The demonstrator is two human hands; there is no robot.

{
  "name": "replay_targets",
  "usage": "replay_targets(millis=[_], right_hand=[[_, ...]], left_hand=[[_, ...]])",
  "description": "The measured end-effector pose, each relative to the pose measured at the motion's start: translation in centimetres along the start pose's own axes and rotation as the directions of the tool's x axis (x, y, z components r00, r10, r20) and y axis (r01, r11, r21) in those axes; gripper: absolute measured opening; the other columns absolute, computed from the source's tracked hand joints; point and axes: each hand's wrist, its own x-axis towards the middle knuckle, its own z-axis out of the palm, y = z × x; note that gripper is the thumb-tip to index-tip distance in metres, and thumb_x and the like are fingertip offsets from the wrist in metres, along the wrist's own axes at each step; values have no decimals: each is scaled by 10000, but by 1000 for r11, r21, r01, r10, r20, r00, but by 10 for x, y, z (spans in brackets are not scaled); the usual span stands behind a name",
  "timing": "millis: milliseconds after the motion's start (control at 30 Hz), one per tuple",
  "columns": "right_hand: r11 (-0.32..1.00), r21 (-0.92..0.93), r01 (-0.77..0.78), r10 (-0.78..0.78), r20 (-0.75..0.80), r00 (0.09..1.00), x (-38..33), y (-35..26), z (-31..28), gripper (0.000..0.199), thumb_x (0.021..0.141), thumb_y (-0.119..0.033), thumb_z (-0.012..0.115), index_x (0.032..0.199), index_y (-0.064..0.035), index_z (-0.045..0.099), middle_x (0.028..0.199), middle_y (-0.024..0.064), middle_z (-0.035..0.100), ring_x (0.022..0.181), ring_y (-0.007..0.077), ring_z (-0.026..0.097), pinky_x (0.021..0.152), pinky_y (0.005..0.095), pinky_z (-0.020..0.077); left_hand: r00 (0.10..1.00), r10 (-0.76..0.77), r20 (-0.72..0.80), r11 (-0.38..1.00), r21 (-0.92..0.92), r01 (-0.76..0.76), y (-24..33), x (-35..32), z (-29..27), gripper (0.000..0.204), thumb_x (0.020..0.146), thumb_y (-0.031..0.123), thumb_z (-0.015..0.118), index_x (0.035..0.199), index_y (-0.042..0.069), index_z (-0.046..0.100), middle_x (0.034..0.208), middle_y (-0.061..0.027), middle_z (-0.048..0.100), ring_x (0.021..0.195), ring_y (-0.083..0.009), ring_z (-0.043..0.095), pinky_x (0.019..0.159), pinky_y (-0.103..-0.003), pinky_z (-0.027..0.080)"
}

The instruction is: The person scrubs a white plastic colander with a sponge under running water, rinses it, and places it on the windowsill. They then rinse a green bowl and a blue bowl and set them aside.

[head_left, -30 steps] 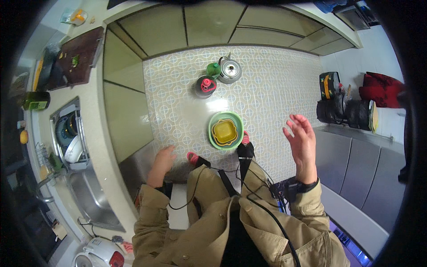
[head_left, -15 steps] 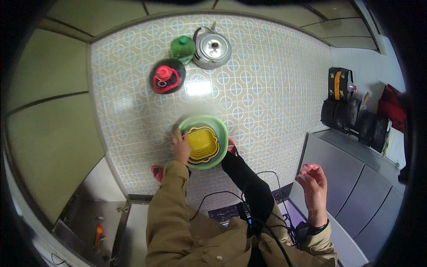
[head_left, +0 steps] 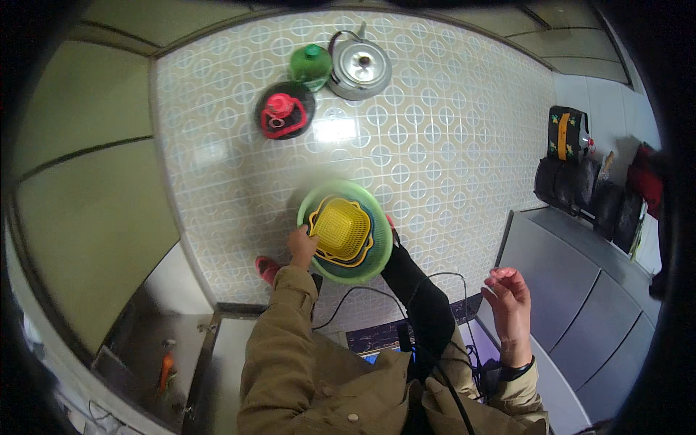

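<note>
A round light-green basin (head_left: 382, 262) is held low over the floor in front of me, near my shoes. Inside it are nested baskets, the top one a yellow slotted basket (head_left: 341, 223), with another yellow rim and a dark blue edge showing below. My left hand (head_left: 301, 246) is closed at the left side of the yellow basket, by its handle and the basin's rim; part of the fingers is hidden. Off to the right, my right hand (head_left: 510, 308) is raised above the grey cabinet side, its fingers loosely bent with nothing visible in them.
Farther off on the tiled floor stand a metal kettle (head_left: 359, 69), a green bottle (head_left: 310, 67) and a dark jug with a red handle (head_left: 284, 110). Black cables (head_left: 362, 290) hang by my leg. At left, a cabinet door (head_left: 163, 290) stands ajar; dark bags (head_left: 576, 181) sit at right.
The yellow basket has shifted and tilted over the one beneath. My left hand's fingers have closed at its edge. The view has shifted slightly; my right hand stays much the same.
</note>
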Motion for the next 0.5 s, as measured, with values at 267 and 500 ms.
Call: replay_targets(millis=[267,500], right_hand=[[964,-265,2,77,289,954,-72,-44,53,314,848,-51,592,1150,-81,511,1138,19,534,1036,147,526,843,293,453],[770,-324,550,-189,707,681,-185,-104,155,615,807,-93,632,1334,18,336,1204,188,518,1110,260,507,924,348,420]], left_hand=[[990,-98,-96,692,-722,-2,57,-169,-239,226,790,48,560,994,-37,608,852,-96,628,745,-189,590,655,-368,467],[953,-77,-293,370,-896,-246,130,-324,-446,280,771,12,522,1033,-73,572,950,-94,636,785,-154,611,696,-291,501]])
